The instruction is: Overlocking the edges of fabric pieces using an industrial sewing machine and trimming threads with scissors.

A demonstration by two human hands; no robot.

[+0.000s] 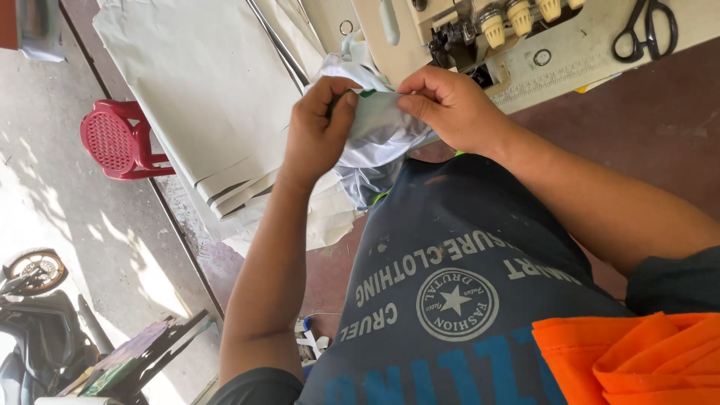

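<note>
Both my hands grip a piece of pale grey-white fabric point(379, 127) with a green edge, held in front of a cream sewing machine point(517, 45). My left hand point(319, 127) pinches the fabric's left side between thumb and fingers. My right hand point(450, 105) pinches the right side, close to the machine's needle area. The rest of the fabric hangs down toward my lap over my dark printed shirt.
Black scissors point(645, 30) lie on the machine table at top right. Several large pale fabric sheets point(210, 97) are stacked to the left. A red plastic stool point(120, 139) stands on the floor. Orange cloth point(637, 360) sits at lower right. A motorcycle point(30, 322) is at lower left.
</note>
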